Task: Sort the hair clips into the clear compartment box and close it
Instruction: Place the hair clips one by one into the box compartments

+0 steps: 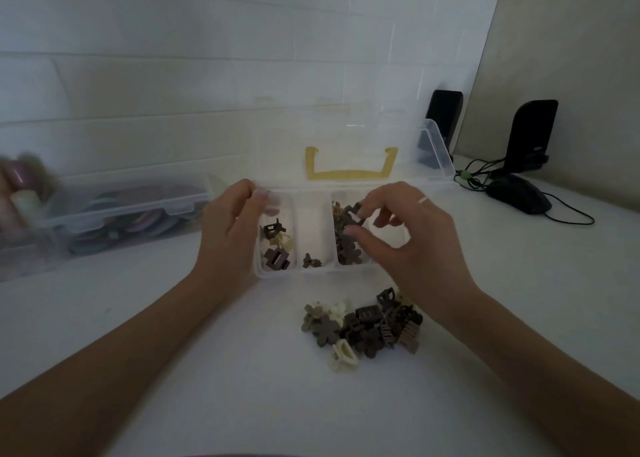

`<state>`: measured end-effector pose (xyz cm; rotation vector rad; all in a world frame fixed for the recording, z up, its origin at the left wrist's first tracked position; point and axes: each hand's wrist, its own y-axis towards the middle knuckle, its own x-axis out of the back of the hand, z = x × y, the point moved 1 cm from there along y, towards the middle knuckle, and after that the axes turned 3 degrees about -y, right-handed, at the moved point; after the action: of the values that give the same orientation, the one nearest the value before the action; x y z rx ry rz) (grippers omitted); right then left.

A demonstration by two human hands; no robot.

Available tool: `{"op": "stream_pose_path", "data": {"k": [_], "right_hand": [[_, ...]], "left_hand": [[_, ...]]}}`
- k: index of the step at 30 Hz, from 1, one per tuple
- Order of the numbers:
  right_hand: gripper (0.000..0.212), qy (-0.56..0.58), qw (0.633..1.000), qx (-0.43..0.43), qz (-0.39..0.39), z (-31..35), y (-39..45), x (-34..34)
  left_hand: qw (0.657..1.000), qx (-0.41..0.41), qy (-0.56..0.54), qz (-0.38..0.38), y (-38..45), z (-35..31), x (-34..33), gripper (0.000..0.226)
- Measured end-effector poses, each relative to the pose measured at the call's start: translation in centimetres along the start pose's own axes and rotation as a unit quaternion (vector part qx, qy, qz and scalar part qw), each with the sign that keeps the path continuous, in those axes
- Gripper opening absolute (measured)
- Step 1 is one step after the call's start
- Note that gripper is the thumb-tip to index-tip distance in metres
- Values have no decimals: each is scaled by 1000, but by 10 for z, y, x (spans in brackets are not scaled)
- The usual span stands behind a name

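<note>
right hand (pixel 408 234) fingers (pixel 372 202) pinch a dark hair clip (pixel 354 210) above the compartment box (pixel 313 273).

You have the clear compartment box (pixel 313 272) lying open, its lid (pixel 349 144) with a yellow handle (pixel 350 174) tilted back. A few brown and cream hair clips (pixel 276 247) sit in its compartments. Your unsorted pile of clips (pixel 363 325) lies just in front of it.
</note>
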<state>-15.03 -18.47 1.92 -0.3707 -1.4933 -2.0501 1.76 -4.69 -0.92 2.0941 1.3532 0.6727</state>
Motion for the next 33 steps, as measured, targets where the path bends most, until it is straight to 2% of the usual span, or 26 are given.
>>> {"op": "stream_pose_path", "data": {"k": [7,12,14,16,18,20,23,26,28,30,33], "right_hand": [[10,24,997,75,-6,23,4,-13],[8,-157,968,195,14,45,29,-41],[6,-266,940,209,49,41,34,-56],[5,-321,921,207,78,38,33,-62],[18,-284,930,212,102,39,31,-56],[29,-199,955,194,101,39,31,-38],[25,-99,985,118,78,27,27,-7],[30,10,983,36,182,18,13,16],[32,51,956,-13,287,14,4,23],[44,-3,926,-13,376,11,1,23],[58,-91,900,16,427,12,1,19]], "left_hand": [[1000,-16,11,11,-2,-2,-2,29],[995,-63,67,29,-1,-2,1,31],[996,-57,68,22,0,-2,2,30],[998,-41,55,12,2,-2,4,30],[998,-38,56,15,2,-2,4,30],[998,-36,51,18,2,-1,4,31],[1000,-8,23,5,1,-4,1,31],[1000,12,21,-1,2,-2,2,29],[999,14,29,-1,3,-2,2,28],[999,17,29,-1,3,-2,2,28],[999,21,36,-5,4,-2,2,32]]}}
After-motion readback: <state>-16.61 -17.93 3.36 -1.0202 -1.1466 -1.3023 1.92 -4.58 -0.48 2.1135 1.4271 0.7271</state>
